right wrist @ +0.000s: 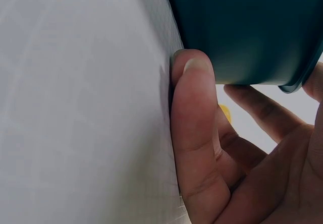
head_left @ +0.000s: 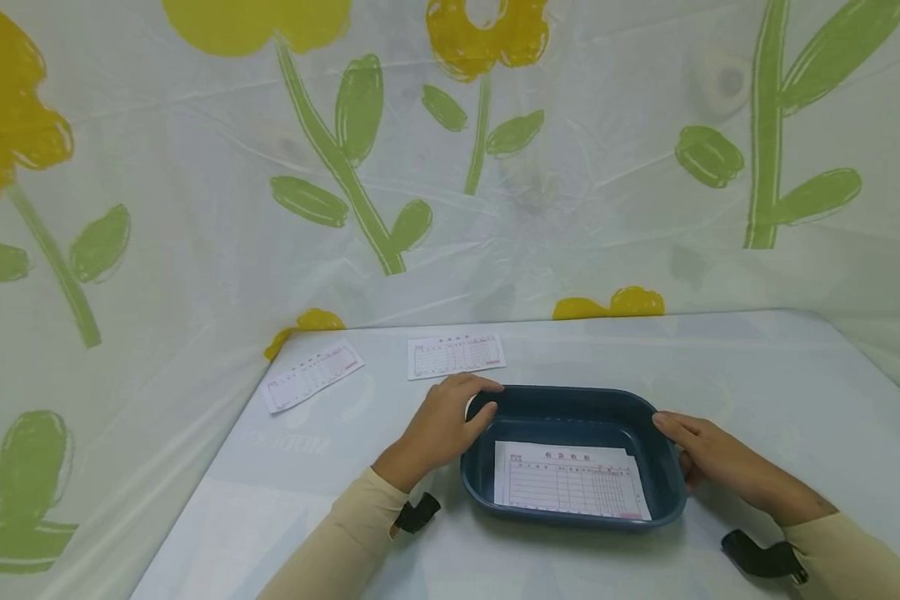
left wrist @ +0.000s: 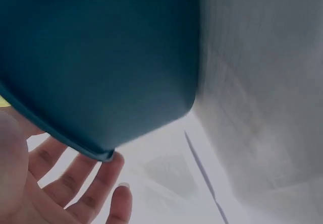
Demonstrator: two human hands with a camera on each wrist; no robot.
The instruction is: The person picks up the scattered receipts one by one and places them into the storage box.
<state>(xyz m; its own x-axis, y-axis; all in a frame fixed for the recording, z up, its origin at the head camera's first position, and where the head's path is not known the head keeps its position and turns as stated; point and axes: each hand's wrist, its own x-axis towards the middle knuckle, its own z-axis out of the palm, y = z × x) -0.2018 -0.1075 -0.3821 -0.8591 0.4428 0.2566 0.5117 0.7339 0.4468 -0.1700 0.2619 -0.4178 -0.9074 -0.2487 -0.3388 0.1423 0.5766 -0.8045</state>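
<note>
A dark blue plastic basin stands on the table, its underside close over the tabletop in both wrist views. In it lies a small stack of printed receipt forms. My left hand holds the basin's far left corner, thumb over the rim and fingers spread along the outside. At the right end, my right hand grips the rim with the thumb on top. In the right wrist view its other fingers are bent against the outer wall and low by the table.
Two more printed slips lie on the white table: one slip at the far left, another slip behind the basin. A flower-patterned curtain hangs along the table's back and left edges. Dark straps show at both wrists.
</note>
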